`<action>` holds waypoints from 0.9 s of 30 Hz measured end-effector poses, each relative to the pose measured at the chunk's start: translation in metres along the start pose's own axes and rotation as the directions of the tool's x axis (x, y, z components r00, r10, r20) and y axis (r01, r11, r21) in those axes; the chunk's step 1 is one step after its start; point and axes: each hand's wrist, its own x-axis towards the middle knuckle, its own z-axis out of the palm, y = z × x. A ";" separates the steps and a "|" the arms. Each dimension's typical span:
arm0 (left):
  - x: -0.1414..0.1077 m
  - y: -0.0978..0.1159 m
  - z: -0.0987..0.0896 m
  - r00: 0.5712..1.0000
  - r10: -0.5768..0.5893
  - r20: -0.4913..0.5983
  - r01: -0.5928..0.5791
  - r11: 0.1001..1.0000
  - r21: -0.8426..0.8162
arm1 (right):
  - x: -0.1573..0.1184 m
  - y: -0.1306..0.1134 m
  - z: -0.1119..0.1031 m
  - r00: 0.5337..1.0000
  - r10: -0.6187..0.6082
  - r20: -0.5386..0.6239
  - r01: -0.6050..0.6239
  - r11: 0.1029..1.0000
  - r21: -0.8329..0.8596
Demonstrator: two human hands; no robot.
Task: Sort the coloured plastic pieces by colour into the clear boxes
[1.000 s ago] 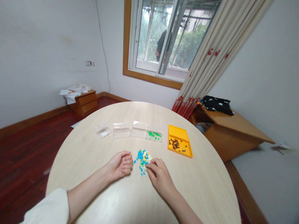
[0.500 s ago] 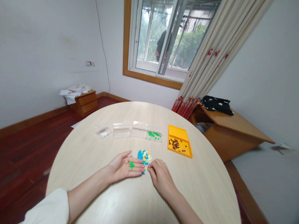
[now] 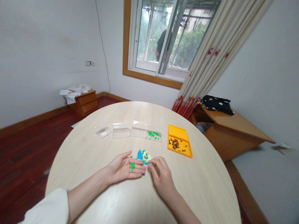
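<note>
My left hand (image 3: 125, 168) lies palm up and open, fingers stretched out, with a few small green bricks (image 3: 132, 166) resting on the fingers. Just beyond its fingertips is a pile of tiny toy bricks (image 3: 141, 154) in blue, yellow, cream and some green. My right hand (image 3: 161, 172) is at the near right edge of this pile, with thumb and forefinger pinched together. A speck of green shows by those fingertips, but whether it is held I cannot make out. The left fingers hide part of the nearest bricks.
Clear plastic boxes (image 3: 121, 133) stand in a row behind the pile; the rightmost contains green bricks (image 3: 153, 135). An open yellow case (image 3: 179, 151) with dark brown pieces (image 3: 174, 143) lies to the right. All sit on a round pale wooden table (image 3: 93, 196).
My right hand has shifted slightly at the pile, its fingers raised a little and pinching at the edge. My left hand is almost still, the green bricks on it slightly rearranged.
</note>
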 end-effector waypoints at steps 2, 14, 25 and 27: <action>0.000 -0.002 0.001 1.000 -0.015 0.017 0.015 1.000 0.011 | -0.001 -0.006 0.002 0.999 -0.027 0.022 0.026 0.999 0.043; 0.006 0.004 -0.011 1.000 0.011 0.021 -0.007 0.981 -0.195 | -0.002 0.004 -0.003 0.985 -0.024 0.169 0.039 0.996 -0.085; 0.003 0.003 -0.001 0.986 0.060 -0.157 -0.081 0.988 -0.135 | -0.005 0.010 0.004 0.975 -0.067 0.211 0.100 0.984 -0.150; 0.002 0.003 0.001 0.984 0.071 -0.161 -0.088 0.991 -0.102 | -0.005 0.010 0.004 0.974 -0.072 0.214 0.104 0.984 -0.145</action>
